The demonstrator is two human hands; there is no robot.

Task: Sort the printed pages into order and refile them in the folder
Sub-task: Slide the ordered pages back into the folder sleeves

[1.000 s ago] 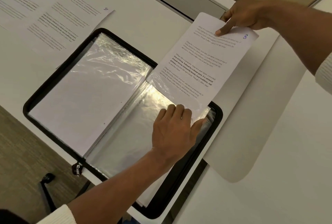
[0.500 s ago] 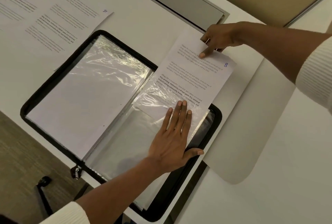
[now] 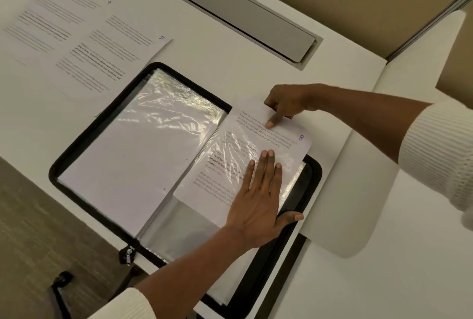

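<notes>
A black zip folder [image 3: 84, 134] lies open on the white desk, its clear plastic sleeves spread left and right. A printed page marked 8 [image 3: 286, 136] sits partly inside the right-hand sleeve [image 3: 189, 229], its top end sticking out past the folder's rim. My left hand [image 3: 258, 203] lies flat on the sleeve over the page, fingers straight. My right hand [image 3: 284, 106] is at the page's top edge, index finger pressing down on the paper, the other fingers curled. The left sleeve [image 3: 143, 154] holds a blank-looking sheet.
Two more printed pages lie on the desk at the upper left, one marked 10 [image 3: 112, 60] and another [image 3: 53, 24] beside it. A grey cable hatch [image 3: 243, 16] is set into the desk behind the folder. The desk edge and floor lie to the lower left.
The page marked 8 has slid further down into the right sleeve. My right hand followed it toward the folder. My left hand went from bent fingers to lying flat on the sleeve.
</notes>
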